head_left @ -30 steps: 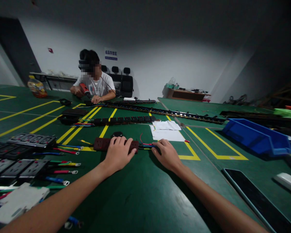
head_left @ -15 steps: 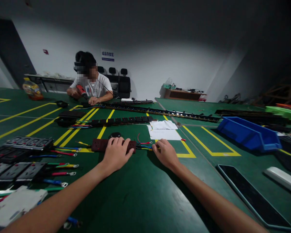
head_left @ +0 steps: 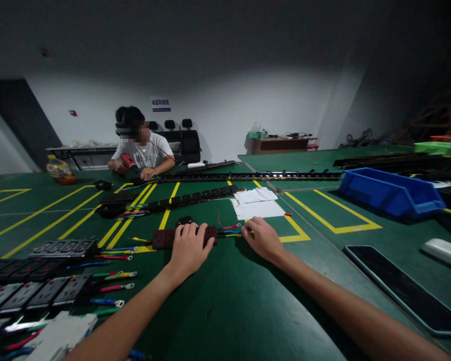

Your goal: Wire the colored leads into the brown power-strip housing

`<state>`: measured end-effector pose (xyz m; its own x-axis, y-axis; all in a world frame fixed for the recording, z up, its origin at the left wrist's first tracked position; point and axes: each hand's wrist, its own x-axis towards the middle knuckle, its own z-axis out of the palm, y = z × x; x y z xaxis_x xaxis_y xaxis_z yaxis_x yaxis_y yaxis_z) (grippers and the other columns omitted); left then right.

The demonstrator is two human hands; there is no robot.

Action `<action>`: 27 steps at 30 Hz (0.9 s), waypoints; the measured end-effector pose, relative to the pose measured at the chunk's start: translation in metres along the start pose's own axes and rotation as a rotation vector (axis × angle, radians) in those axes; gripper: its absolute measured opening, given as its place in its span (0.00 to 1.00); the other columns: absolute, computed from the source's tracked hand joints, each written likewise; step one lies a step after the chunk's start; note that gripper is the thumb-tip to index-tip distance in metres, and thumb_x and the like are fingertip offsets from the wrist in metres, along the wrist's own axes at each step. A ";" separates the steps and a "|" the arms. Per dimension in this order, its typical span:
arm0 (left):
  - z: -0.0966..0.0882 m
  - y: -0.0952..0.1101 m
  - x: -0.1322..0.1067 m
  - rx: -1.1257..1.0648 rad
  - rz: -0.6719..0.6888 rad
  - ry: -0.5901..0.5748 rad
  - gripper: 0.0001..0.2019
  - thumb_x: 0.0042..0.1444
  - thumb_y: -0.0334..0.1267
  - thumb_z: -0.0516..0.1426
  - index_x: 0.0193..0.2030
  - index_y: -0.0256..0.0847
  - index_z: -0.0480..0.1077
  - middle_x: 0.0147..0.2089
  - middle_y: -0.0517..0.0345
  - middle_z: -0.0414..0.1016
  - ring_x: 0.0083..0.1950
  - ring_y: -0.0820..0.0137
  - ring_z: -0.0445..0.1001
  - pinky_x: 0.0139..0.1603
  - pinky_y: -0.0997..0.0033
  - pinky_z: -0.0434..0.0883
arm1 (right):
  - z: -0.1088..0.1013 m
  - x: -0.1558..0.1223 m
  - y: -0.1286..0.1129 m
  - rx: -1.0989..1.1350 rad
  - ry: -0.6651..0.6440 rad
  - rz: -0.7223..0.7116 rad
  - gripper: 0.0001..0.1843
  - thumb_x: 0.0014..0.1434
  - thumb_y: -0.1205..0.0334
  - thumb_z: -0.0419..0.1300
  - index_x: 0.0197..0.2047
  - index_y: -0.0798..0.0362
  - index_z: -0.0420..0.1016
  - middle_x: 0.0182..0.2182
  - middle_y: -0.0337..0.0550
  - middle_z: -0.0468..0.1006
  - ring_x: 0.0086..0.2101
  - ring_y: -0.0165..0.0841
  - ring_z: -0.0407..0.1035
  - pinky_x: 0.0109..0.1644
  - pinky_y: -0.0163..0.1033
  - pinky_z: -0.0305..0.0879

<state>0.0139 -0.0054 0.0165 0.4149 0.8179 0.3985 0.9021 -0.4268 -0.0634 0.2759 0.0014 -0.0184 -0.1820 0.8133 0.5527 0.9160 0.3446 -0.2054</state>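
Note:
A dark red socket strip (head_left: 163, 239) lies on the green table in front of me. My left hand (head_left: 191, 246) rests over it, fingers across the top and thumb on the near side, gripping it. Coloured wires (head_left: 228, 233) run out of its right end; a red one with a ring terminal stands free of the others. My right hand (head_left: 262, 237) pinches the ends of the blue and yellow wires between thumb and finger; the tips are hidden. Behind the strip sits a small round black object (head_left: 184, 220).
Socket modules (head_left: 65, 248) with lugged cables lie at left. White paper (head_left: 261, 209) lies beyond my right hand. A blue bin (head_left: 389, 193) and a phone (head_left: 406, 288) are at right. Across the table a co-worker (head_left: 145, 150) holds a red power drill (head_left: 128, 163) at a long black strip (head_left: 248, 176).
The view has tilted up and shifted slightly, so things appear moved. Both hands keep their places on the socket strip and the wires.

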 end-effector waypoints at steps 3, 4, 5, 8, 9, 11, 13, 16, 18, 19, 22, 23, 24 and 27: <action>0.001 -0.001 0.000 -0.024 -0.006 0.007 0.25 0.71 0.52 0.49 0.63 0.38 0.71 0.54 0.42 0.76 0.56 0.51 0.71 0.63 0.44 0.63 | 0.000 0.001 -0.002 -0.003 0.015 0.005 0.12 0.70 0.61 0.57 0.33 0.50 0.72 0.34 0.43 0.74 0.37 0.35 0.68 0.41 0.39 0.59; 0.002 -0.002 -0.001 -0.034 -0.005 0.007 0.25 0.71 0.52 0.49 0.64 0.39 0.71 0.54 0.43 0.76 0.56 0.51 0.71 0.63 0.44 0.63 | 0.001 0.001 -0.002 -0.006 0.017 0.007 0.11 0.70 0.61 0.57 0.33 0.50 0.72 0.34 0.43 0.74 0.37 0.35 0.68 0.41 0.39 0.59; 0.002 -0.002 -0.001 -0.037 -0.007 0.008 0.24 0.71 0.51 0.49 0.64 0.39 0.71 0.54 0.43 0.76 0.57 0.52 0.72 0.64 0.45 0.63 | 0.001 0.002 -0.003 -0.008 0.013 0.005 0.11 0.69 0.61 0.57 0.33 0.51 0.72 0.35 0.43 0.75 0.37 0.35 0.68 0.41 0.39 0.60; 0.003 -0.003 -0.001 -0.027 -0.020 0.021 0.24 0.70 0.51 0.50 0.64 0.39 0.71 0.54 0.43 0.76 0.58 0.51 0.71 0.64 0.45 0.62 | 0.003 0.003 -0.003 -0.024 0.013 0.011 0.10 0.69 0.61 0.58 0.34 0.51 0.73 0.34 0.43 0.75 0.37 0.35 0.69 0.42 0.39 0.60; 0.003 -0.003 -0.002 -0.027 -0.018 0.029 0.24 0.70 0.51 0.51 0.63 0.39 0.72 0.55 0.43 0.76 0.58 0.51 0.71 0.64 0.45 0.62 | 0.004 0.003 -0.003 -0.031 0.018 0.013 0.10 0.69 0.61 0.57 0.34 0.51 0.73 0.34 0.43 0.75 0.38 0.35 0.69 0.42 0.39 0.60; 0.003 -0.003 -0.002 -0.026 -0.018 0.036 0.24 0.70 0.51 0.51 0.64 0.40 0.72 0.55 0.43 0.76 0.58 0.51 0.72 0.65 0.45 0.62 | 0.005 0.003 -0.004 -0.040 0.022 0.019 0.10 0.69 0.61 0.57 0.34 0.50 0.73 0.35 0.43 0.75 0.38 0.36 0.69 0.41 0.39 0.60; 0.002 -0.003 -0.002 -0.031 -0.021 0.033 0.24 0.70 0.51 0.51 0.64 0.40 0.72 0.55 0.43 0.76 0.58 0.52 0.72 0.64 0.46 0.63 | 0.005 0.002 -0.004 -0.037 0.021 0.020 0.10 0.70 0.61 0.57 0.35 0.50 0.73 0.35 0.43 0.75 0.38 0.35 0.70 0.41 0.39 0.61; 0.001 -0.003 -0.002 -0.040 -0.027 0.024 0.24 0.70 0.51 0.50 0.64 0.40 0.72 0.54 0.43 0.77 0.58 0.52 0.72 0.64 0.46 0.63 | 0.006 0.001 -0.003 -0.015 0.020 0.008 0.08 0.69 0.61 0.57 0.36 0.50 0.73 0.36 0.43 0.75 0.38 0.35 0.70 0.42 0.38 0.61; 0.001 -0.003 -0.003 -0.047 -0.027 0.023 0.24 0.70 0.51 0.50 0.64 0.39 0.72 0.55 0.43 0.77 0.58 0.52 0.72 0.65 0.45 0.63 | 0.006 0.002 -0.001 0.001 0.030 0.002 0.08 0.69 0.61 0.57 0.37 0.51 0.73 0.36 0.43 0.75 0.38 0.35 0.70 0.42 0.38 0.62; 0.002 -0.003 -0.003 -0.049 -0.027 0.025 0.24 0.70 0.51 0.50 0.64 0.39 0.72 0.55 0.43 0.77 0.58 0.52 0.72 0.65 0.45 0.63 | 0.006 0.002 -0.001 0.009 0.046 0.001 0.08 0.69 0.61 0.56 0.37 0.51 0.73 0.36 0.43 0.75 0.38 0.35 0.70 0.42 0.38 0.62; 0.002 -0.003 -0.003 -0.050 -0.024 0.031 0.24 0.70 0.50 0.50 0.64 0.38 0.72 0.55 0.42 0.77 0.58 0.51 0.72 0.65 0.44 0.63 | 0.000 0.005 -0.003 0.034 0.132 -0.007 0.09 0.70 0.62 0.53 0.39 0.51 0.73 0.36 0.45 0.75 0.38 0.36 0.70 0.43 0.38 0.64; 0.002 -0.003 -0.003 -0.053 -0.020 0.032 0.24 0.70 0.50 0.50 0.63 0.38 0.72 0.55 0.42 0.77 0.59 0.51 0.72 0.65 0.44 0.62 | -0.005 0.003 -0.008 0.045 0.162 -0.016 0.10 0.70 0.63 0.51 0.39 0.51 0.73 0.36 0.46 0.75 0.38 0.36 0.71 0.43 0.39 0.64; 0.002 -0.003 -0.003 -0.057 -0.015 0.033 0.24 0.70 0.50 0.49 0.63 0.38 0.72 0.55 0.42 0.77 0.59 0.51 0.72 0.65 0.44 0.63 | -0.011 -0.001 -0.015 0.059 0.180 -0.030 0.11 0.70 0.63 0.51 0.38 0.51 0.73 0.36 0.46 0.75 0.37 0.36 0.71 0.43 0.39 0.65; 0.004 -0.004 -0.003 -0.058 -0.010 0.051 0.24 0.70 0.50 0.49 0.63 0.38 0.72 0.54 0.41 0.77 0.58 0.51 0.72 0.64 0.44 0.63 | -0.043 -0.033 -0.052 0.146 0.183 -0.070 0.10 0.68 0.61 0.52 0.39 0.49 0.75 0.34 0.47 0.76 0.35 0.37 0.72 0.40 0.42 0.69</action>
<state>0.0100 -0.0048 0.0120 0.3984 0.8022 0.4447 0.8971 -0.4417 -0.0069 0.2492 -0.0632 0.0086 -0.1631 0.6913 0.7040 0.8395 0.4721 -0.2691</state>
